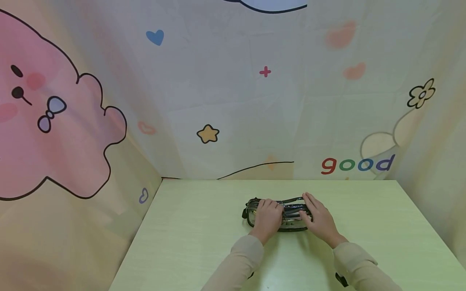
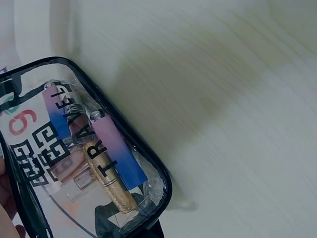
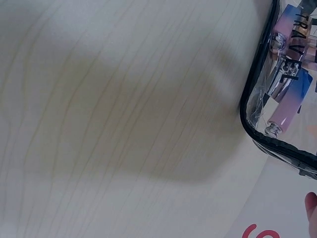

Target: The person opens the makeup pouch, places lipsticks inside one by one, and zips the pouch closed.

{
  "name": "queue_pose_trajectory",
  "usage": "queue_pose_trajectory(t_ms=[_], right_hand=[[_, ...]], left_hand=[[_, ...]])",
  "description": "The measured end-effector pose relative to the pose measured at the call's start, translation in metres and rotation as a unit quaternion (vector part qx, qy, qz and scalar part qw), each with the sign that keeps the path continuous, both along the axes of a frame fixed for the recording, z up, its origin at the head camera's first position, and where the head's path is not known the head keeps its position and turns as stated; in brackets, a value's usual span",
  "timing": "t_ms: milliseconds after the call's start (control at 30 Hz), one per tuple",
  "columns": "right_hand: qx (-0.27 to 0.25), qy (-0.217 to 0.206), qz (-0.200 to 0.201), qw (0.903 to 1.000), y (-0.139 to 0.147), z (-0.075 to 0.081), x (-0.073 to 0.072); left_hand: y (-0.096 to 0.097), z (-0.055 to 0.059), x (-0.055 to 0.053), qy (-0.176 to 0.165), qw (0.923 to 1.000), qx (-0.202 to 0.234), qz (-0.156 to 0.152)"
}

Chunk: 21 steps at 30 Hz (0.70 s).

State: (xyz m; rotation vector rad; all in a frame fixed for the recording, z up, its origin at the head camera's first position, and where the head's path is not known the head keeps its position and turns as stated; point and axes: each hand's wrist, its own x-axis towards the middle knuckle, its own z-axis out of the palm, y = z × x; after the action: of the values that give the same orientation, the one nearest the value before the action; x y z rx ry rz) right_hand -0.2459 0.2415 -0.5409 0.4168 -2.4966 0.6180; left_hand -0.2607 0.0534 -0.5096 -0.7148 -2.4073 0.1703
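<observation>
A clear travel pouch (image 1: pixel 293 223) with black trim lies on its side on the table. My left hand (image 1: pixel 268 218) grips it left of its middle, fingers bent over the upper edge. My right hand (image 1: pixel 322 222) holds the right end, with fingers at the far corner and thumb nearer me. Through the clear wall, the left wrist view shows a pink-to-blue tube (image 2: pixel 119 151), a gold tube (image 2: pixel 110 177) and other small cosmetics behind the printed lettering. Another pink-to-blue tube (image 3: pixel 291 103) shows in the right wrist view. My palms hide parts of the pouch.
The pale wood-grain table (image 1: pixel 189 242) extends around the pouch. Behind it hangs a printed curtain (image 1: pixel 233 93) with hearts, a star and the word "good". A pink cartoon figure (image 1: pixel 83 149) covers the left side curtain.
</observation>
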Motion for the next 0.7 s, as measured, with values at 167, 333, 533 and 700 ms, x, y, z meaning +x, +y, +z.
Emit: queue_pose_trajectory(t_ms=[167, 333, 533, 700], right_hand=[[-0.002, -0.003, 0.001, 1.0, -0.0004, 0.0002, 0.0004], [-0.001, -0.003, -0.003, 1.0, -0.001, 0.0009, 0.0009], [0.0, 0.001, -0.004, 1.0, -0.0011, 0.0014, 0.001], [0.002, -0.005, -0.007, 1.0, -0.0008, 0.0012, 0.0012]], left_hand=[[0.0026, 0.0034, 0.0021, -0.049, 0.9979, -0.024, 0.037], [0.0037, 0.006, 0.0027, -0.097, 0.9935, -0.024, 0.054], [0.005, 0.0053, 0.002, -0.119, 0.9909, -0.004, 0.062], [0.0067, 0.003, 0.0016, -0.125, 0.9884, -0.008, 0.087]])
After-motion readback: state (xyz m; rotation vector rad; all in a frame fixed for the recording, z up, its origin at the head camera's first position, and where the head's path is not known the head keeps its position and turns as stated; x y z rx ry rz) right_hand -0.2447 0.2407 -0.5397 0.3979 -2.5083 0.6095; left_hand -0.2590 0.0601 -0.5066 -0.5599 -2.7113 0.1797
